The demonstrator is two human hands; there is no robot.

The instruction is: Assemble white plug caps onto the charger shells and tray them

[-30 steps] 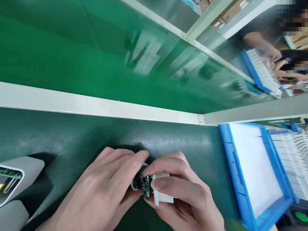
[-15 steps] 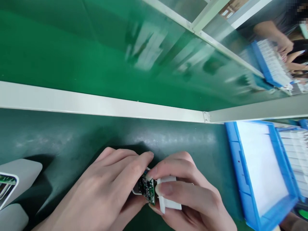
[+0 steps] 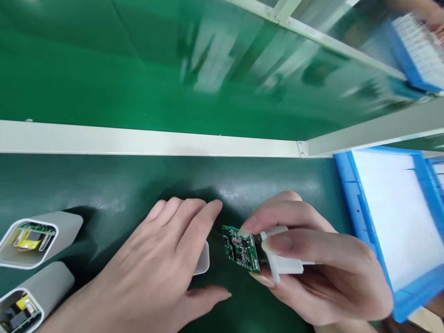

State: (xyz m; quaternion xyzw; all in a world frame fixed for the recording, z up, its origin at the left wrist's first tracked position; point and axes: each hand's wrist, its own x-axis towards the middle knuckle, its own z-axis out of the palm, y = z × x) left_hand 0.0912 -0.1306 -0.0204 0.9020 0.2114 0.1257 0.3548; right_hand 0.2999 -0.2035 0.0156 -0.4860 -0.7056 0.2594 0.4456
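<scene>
Right hand [image 3: 333,268] pinches green circuit board [image 3: 239,249] and white end piece [image 3: 287,265] between fingers [image 3: 308,247], over tabletop [image 3: 114,180]. Left hand [image 3: 159,263] covers most of white case [image 3: 202,260], thumb spread wide. Two white housings [image 3: 68,231] at left, blue tray [image 3: 355,199] at right.

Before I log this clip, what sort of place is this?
Probably an electronics assembly workbench, judging by the green circuit board, the white housings with components inside, and the blue tray.

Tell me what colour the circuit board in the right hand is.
The circuit board is green, best seen in the head view.
</scene>
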